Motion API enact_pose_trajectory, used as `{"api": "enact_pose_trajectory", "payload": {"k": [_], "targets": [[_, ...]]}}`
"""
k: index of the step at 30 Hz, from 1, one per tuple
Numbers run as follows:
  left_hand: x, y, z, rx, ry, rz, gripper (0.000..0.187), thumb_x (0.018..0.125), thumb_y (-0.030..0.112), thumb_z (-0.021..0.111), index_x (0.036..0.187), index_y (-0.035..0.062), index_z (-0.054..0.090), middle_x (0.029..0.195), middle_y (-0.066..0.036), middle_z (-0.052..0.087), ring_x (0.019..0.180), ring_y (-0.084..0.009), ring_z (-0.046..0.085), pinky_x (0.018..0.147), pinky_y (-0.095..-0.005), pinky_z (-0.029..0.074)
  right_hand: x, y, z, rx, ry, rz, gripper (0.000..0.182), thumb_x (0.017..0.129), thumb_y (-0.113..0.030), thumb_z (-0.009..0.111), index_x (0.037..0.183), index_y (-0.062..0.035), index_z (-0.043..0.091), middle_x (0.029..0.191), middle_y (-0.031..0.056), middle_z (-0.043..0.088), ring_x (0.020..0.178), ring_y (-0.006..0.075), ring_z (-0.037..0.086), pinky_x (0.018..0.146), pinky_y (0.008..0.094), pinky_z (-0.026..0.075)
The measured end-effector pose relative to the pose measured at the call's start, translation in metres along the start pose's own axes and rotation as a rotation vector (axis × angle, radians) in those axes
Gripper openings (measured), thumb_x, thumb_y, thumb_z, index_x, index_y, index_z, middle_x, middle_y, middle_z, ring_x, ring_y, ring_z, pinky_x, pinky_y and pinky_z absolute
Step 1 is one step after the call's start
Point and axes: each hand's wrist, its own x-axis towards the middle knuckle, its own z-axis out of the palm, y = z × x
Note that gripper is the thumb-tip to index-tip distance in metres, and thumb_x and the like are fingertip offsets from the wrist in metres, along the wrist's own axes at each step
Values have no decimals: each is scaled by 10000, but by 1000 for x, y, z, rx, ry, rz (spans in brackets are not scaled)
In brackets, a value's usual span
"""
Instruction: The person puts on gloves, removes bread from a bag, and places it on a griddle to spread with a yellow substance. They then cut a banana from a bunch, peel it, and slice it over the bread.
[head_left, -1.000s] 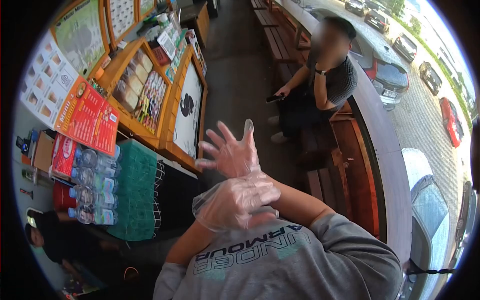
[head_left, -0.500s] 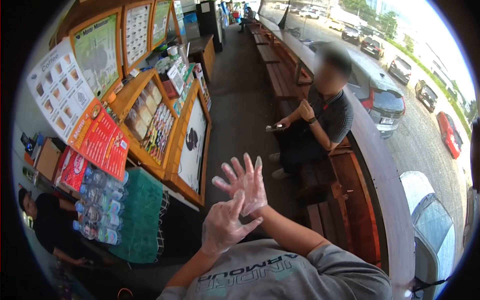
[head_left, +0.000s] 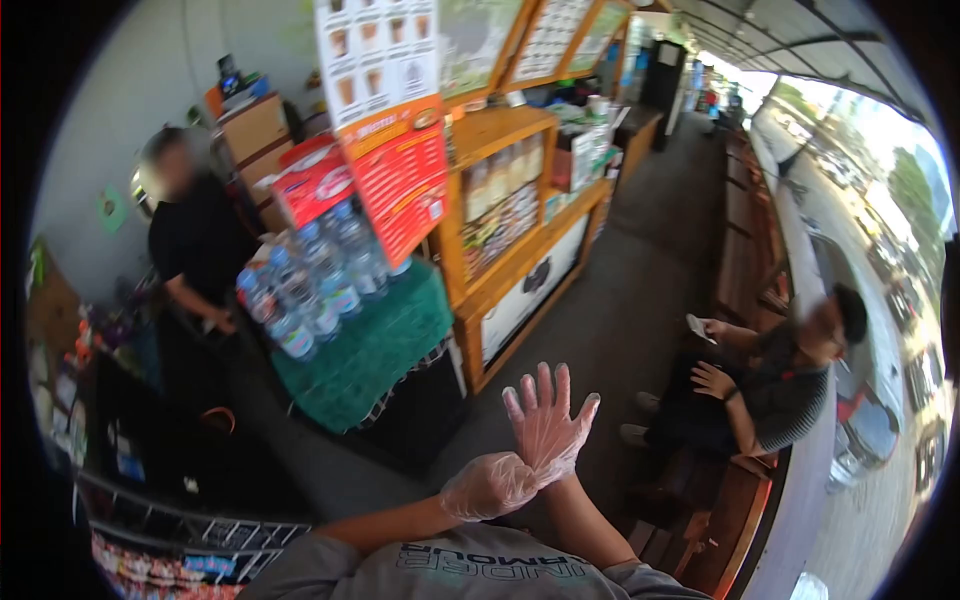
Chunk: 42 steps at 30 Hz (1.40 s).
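Observation:
Thin clear plastic gloves cover both of my hands. My right hand [head_left: 550, 425] is held up with its fingers spread, holding nothing. Across its wrist lies my left hand [head_left: 488, 487], fingers closed around the lower part of the right glove [head_left: 556, 464]; the fingertips are partly hidden there. Both forearms come up in front of my grey shirt [head_left: 470, 570].
Water bottles [head_left: 322, 285] stand on a green-covered table [head_left: 380, 340] at left, by a person in black [head_left: 195, 235]. Beyond is a wooden display counter [head_left: 500, 125]. At right, someone sits on a bench [head_left: 735, 205] along a ledge [head_left: 800, 400]. A wire rack [head_left: 200, 530] stands lower left.
My view has swung left. My left hand has closed around the right glove's lower part, where its fingers were extended before. The seated person has lowered a hand.

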Motion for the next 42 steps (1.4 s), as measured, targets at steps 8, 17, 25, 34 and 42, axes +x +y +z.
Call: {"api": "enact_pose_trajectory", "payload": {"k": [8,17,25,34,42], "targets": [[-75,-20,-84,308,-45,-79,243,806,87,780,1021,58,669,744,-12,510,657,-200,547,562,-343,493,18,120,11,60,-56,153,747,1035,-686,385,1561,-160,449,1558,77,509,1259,347,594,1156,624,401],[-154,-57,-175,209,-19,72,341,792,11,738,1126,16,669,770,-86,514,677,-290,582,546,-424,505,7,238,28,-45,-86,16,728,1067,-609,336,1594,-112,403,1574,111,485,1252,346,596,1142,590,425],[-154,-55,-190,85,-152,250,330,798,-4,720,1119,62,693,743,-39,468,598,-224,543,502,-368,468,-33,241,25,-122,56,-141,720,1078,-585,315,1622,-113,337,1613,106,430,1255,310,580,1139,558,432],[-132,-25,-157,41,-181,387,314,832,52,739,1140,101,702,699,8,411,565,-142,497,516,-298,459,-62,189,20,-167,227,-302,676,1081,-579,325,1529,-93,467,1499,132,538,1162,308,618,1054,536,518],[-96,3,-157,-229,-61,97,301,863,108,726,1162,69,719,873,-58,633,789,-242,666,732,-377,578,-42,146,36,-492,-30,-339,737,1064,-615,381,1573,-83,411,1563,129,488,1287,310,560,1155,508,421]]}}
